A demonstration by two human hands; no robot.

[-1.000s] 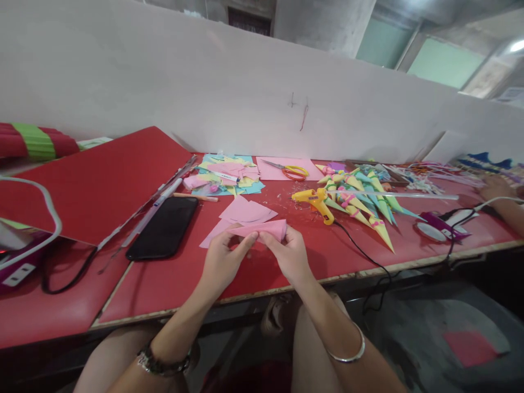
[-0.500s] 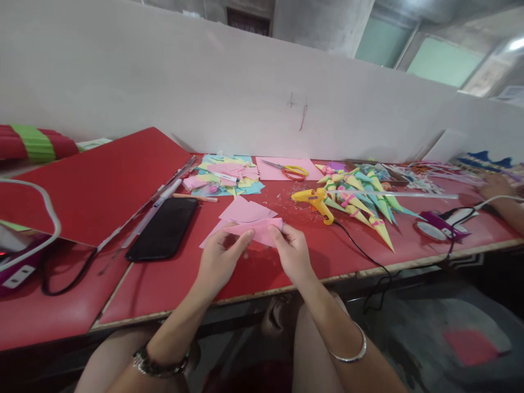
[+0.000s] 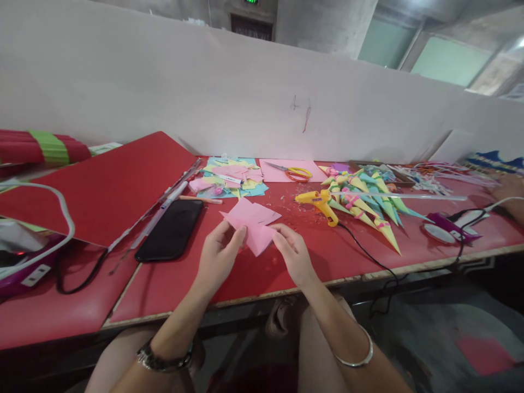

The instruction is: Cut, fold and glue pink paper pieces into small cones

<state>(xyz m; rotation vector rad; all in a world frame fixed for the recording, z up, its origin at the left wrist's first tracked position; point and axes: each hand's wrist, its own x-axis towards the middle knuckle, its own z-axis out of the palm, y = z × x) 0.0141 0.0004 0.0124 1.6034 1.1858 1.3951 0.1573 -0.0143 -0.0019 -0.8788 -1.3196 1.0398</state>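
Between my hands is a piece of pink paper [image 3: 258, 240], one corner pointing down toward the table's front edge. My left hand [image 3: 223, 251] pinches its left side, thumb on top. At its right corner, the thumb and fingers of my right hand [image 3: 293, 252] are closed on it. Just behind lie more pink paper pieces [image 3: 248, 210] on the red tabletop, partly covered by the held one. A yellow hot glue gun [image 3: 319, 204] rests to the right of my hands, and a black phone [image 3: 170, 232] to the left.
Paper scraps [image 3: 231, 177] and scissors [image 3: 290, 172] lie at the back. Right of the glue gun are pastel paper cones [image 3: 368, 202] and a clear rod. A red board [image 3: 118, 185] leans at left. Another person's hand [image 3: 505, 188] shows far right. A cord [image 3: 364, 248] hangs over the edge.
The held pink paper has turned from a flat band across my hands to a shape with a corner pointing down. The whole view has shifted slightly.
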